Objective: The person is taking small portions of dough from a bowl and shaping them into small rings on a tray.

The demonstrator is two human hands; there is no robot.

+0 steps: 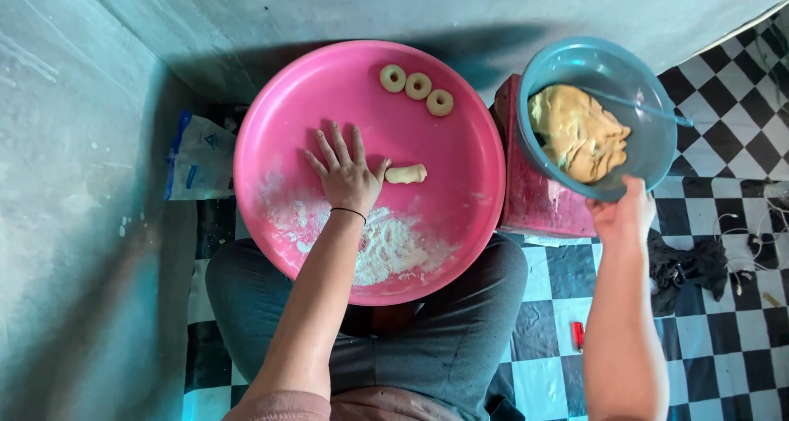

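**Dough Rings Take Shape on a Lap Tray**

A pink tray [460, 142] rests on the person's knees. The blue bowl [649, 142] of dough [579, 133], gripped at its rim by the right hand [626, 214], looks tilted and could spill. The left hand [349, 179] lies flat, fingers spread, beside a dough piece [407, 174]; three dough rings [417, 86] lie beyond.

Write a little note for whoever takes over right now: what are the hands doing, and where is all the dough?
Left hand: flat and open on the pink tray, beside a small dough piece.
Right hand: grip on the near rim of the blue bowl, which holds the dough lump.
Done: three dough rings lie in a row at the tray's far side.
Left: the small piece is unshaped; most dough is in the bowl. Flour lies on the tray's near side.
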